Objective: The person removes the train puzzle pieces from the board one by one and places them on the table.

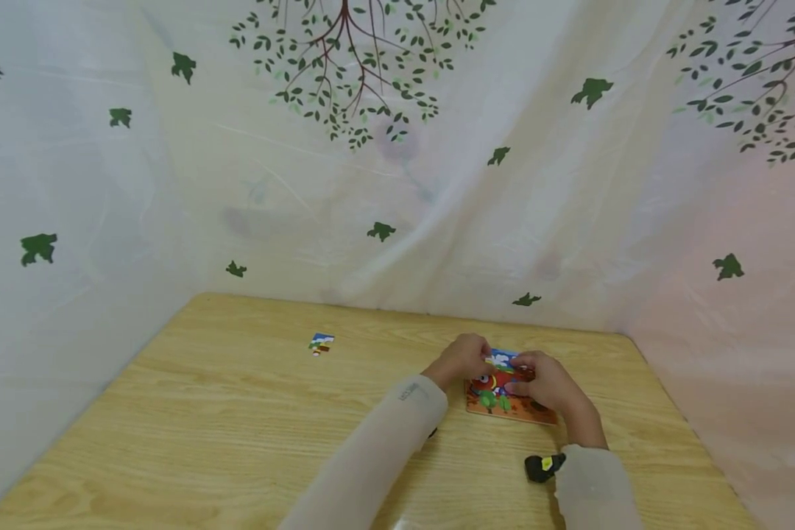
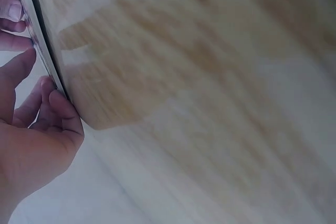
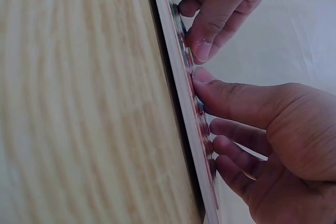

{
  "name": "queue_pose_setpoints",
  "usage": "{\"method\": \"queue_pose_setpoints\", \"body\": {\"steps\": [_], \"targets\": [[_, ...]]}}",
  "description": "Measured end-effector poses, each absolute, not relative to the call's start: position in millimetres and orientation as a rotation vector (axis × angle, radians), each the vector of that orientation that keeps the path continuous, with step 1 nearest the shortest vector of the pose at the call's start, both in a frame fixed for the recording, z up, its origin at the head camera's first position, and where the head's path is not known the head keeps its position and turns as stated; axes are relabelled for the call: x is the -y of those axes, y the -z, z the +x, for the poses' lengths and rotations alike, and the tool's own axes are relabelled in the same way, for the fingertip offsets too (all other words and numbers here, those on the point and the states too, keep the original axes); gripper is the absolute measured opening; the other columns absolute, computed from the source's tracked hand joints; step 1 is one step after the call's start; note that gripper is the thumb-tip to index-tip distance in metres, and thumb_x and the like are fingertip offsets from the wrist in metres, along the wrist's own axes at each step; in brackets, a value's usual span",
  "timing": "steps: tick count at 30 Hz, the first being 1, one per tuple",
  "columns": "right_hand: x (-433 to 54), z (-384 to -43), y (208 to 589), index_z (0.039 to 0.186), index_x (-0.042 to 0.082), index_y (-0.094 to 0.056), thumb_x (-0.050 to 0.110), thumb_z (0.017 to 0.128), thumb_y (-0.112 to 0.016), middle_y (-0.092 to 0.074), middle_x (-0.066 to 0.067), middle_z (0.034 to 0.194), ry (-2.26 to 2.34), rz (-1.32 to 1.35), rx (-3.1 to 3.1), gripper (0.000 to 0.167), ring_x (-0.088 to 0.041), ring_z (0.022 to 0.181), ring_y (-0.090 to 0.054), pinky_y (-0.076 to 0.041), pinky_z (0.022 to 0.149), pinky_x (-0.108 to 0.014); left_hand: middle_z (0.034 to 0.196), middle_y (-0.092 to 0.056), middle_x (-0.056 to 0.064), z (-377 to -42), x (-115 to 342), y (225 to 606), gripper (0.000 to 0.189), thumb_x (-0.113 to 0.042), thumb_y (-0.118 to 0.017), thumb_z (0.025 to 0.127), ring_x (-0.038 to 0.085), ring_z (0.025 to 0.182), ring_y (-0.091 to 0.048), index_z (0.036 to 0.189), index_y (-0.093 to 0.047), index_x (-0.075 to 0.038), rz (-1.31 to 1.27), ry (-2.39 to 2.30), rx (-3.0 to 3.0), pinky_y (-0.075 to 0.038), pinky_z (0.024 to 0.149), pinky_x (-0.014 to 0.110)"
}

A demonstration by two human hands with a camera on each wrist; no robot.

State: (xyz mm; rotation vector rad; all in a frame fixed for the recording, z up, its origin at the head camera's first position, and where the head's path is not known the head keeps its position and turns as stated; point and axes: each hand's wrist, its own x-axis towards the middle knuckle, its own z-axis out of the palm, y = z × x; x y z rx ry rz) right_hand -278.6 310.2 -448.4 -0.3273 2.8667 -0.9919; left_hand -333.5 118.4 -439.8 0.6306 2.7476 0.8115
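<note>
A colourful jigsaw puzzle (image 1: 510, 414) on a thin board lies on the table, with blue sky, a red figure and green trees on orange ground. My left hand (image 1: 460, 361) is at its upper left edge, fingers bent round the edge and thumb on the picture. From the other side, my right hand (image 1: 555, 384) touches the picture with thumb and fingertips spread apart. In the right wrist view the right thumb (image 3: 231, 95) presses on the pieces close to the left thumb (image 3: 203, 45). My hands hide much of the picture's upper part.
Several small puzzle pieces (image 1: 320, 344) lie together further left on the wooden table (image 1: 238, 419). A pale curtain (image 1: 291, 199) printed with leaves and branches surrounds the table's back and sides. A black device (image 1: 542, 467) sits at my right wrist.
</note>
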Motion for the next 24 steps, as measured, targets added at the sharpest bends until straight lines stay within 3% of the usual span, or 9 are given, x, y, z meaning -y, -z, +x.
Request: {"method": "queue_pose_setpoints", "body": {"steps": [11,24], "targets": [[-309.1,-279.5,449.5,0.132,-0.007,-0.063,0.014,0.092,-0.078,-0.052,-0.033,0.140,0.969,-0.339,-2.879,0.048,-0.053,0.129,-0.048,-0.043,0.103,-0.063,0.096,-0.064,-0.005,-334.6,-117.5,439.5,0.026,-0.030,-0.080,0.092,0.010,0.084,-0.055,0.107,-0.069,-0.012,0.572,-0.818,-2.719,-0.049,0.080,0.025],[-305.7,-276.3,445.2,0.134,-0.009,-0.059,0.012,0.092,-0.078,-0.050,-0.035,0.140,0.992,-0.309,-2.870,0.051,-0.053,0.126,-0.050,-0.045,0.101,-0.062,0.111,-0.069,-0.004,-334.1,-126.6,441.0,0.033,-0.034,-0.078,0.092,0.011,0.103,-0.063,0.117,-0.072,-0.014,0.528,-0.696,-2.753,-0.051,0.092,0.027]]}}
